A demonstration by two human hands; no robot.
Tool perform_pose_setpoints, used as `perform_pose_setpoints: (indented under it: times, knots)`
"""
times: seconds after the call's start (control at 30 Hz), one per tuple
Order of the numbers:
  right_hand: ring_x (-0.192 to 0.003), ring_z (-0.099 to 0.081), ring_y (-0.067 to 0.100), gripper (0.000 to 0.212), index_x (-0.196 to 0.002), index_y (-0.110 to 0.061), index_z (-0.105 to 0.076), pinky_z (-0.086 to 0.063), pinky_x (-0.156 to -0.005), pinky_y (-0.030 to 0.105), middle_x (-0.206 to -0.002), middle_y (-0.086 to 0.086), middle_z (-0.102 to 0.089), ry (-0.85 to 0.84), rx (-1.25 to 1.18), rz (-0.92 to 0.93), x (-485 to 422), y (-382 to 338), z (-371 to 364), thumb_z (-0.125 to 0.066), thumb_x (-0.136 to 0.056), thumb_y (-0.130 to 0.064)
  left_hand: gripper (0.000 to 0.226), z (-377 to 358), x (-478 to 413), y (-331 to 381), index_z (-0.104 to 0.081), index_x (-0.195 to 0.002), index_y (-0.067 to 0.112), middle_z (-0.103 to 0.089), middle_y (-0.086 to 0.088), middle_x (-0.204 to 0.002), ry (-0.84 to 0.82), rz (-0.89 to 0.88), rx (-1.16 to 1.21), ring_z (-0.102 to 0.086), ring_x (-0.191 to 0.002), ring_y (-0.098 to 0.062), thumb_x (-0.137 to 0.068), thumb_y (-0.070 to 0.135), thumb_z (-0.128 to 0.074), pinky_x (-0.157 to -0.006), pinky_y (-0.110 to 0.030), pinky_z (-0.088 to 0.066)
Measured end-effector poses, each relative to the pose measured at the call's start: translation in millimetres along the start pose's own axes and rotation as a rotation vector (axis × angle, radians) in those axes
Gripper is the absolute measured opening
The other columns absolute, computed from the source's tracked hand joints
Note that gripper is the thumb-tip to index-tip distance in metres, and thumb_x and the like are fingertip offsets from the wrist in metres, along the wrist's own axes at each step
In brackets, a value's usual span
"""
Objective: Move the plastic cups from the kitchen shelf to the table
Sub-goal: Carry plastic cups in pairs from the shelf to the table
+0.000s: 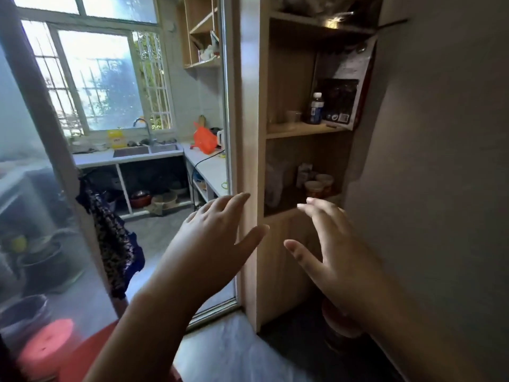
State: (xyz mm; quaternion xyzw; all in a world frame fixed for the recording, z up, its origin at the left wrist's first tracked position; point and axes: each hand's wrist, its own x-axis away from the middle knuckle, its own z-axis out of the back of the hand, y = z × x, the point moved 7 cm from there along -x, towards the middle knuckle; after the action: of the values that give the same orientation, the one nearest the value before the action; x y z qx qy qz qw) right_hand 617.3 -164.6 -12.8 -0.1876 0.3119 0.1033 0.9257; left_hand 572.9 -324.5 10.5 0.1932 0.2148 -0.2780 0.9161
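A tall wooden shelf unit (303,130) stands ahead on the right. A small clear plastic cup (292,116) sits on its middle shelf, beside a dark bottle (316,108). On the shelf below stand two round tubs with pale lids (314,188) and a crumpled clear plastic bag (274,181). My left hand (212,241) is raised with fingers spread in front of the shelf's left edge. My right hand (334,244) is raised too, fingers apart, just below the lower shelf. Neither hand holds or touches anything.
A dark printed bag (341,100) leans at the back of the middle shelf. To the left a glass sliding door (33,188) opens onto a kitchen with a sink (146,150), a counter (209,166) and an orange bag (205,139). A red stool (45,343) stands at lower left.
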Motion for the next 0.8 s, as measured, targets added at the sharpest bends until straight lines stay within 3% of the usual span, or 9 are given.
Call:
perform_pose_setpoints:
  times: [0.2,0.4,0.53,0.67,0.8]
  knots:
    - [-0.130,-0.029,0.001,0.065,-0.138,-0.029,-0.033,-0.031,-0.097,0.020,-0.146,-0.011,-0.031,0.044,0.015,-0.058,-50,81,-19,-0.037,-0.084,-0.065,0.072,-58,-92,-4,-0.021,-0.140,0.029,-0.040,0.002,-0.142,0.049,-0.078,0.047,-0.037,-0.129,-0.019,-0.078,0.065,-0.029,-0.101,-0.035,-0.031]
    - [-0.124,-0.030,-0.005,0.062,-0.135,-0.027,-0.039,-0.019,-0.091,0.002,-0.140,-0.014,-0.038,0.114,-0.013,-0.143,-158,160,-38,-0.044,-0.081,-0.058,0.071,-95,-213,-45,-0.018,-0.140,0.030,-0.038,0.003,-0.144,0.115,-0.106,0.069,-0.037,-0.129,-0.017,-0.080,0.065,-0.032,-0.101,-0.035,-0.032]
    - [-0.119,-0.033,-0.009,0.065,-0.135,-0.033,-0.037,-0.026,-0.085,0.002,-0.132,-0.025,-0.034,0.170,-0.086,-0.181,-215,205,-59,-0.039,-0.077,-0.064,0.070,-123,-280,-65,-0.018,-0.140,0.030,-0.039,0.004,-0.143,0.149,-0.132,0.103,-0.037,-0.128,-0.014,-0.081,0.064,-0.032,-0.098,-0.026,-0.029]
    - [-0.118,-0.029,-0.012,0.060,-0.135,-0.030,-0.037,-0.022,-0.086,-0.001,-0.132,-0.023,-0.034,0.152,-0.107,-0.211,-249,252,-86,-0.047,-0.082,-0.055,0.070,-158,-330,-73,-0.018,-0.142,0.026,-0.037,0.003,-0.144,0.145,-0.137,0.122,-0.036,-0.128,-0.014,-0.083,0.059,-0.038,-0.100,-0.028,-0.031]
    - [-0.118,-0.030,-0.008,0.056,-0.136,-0.029,-0.036,-0.022,-0.086,0.001,-0.130,-0.022,-0.034,0.149,-0.114,-0.243,-283,298,-100,-0.052,-0.085,-0.045,0.072,-184,-375,-71,-0.016,-0.143,0.027,-0.037,0.005,-0.144,0.154,-0.159,0.148,-0.033,-0.128,-0.011,-0.083,0.056,-0.043,-0.096,-0.021,-0.024]
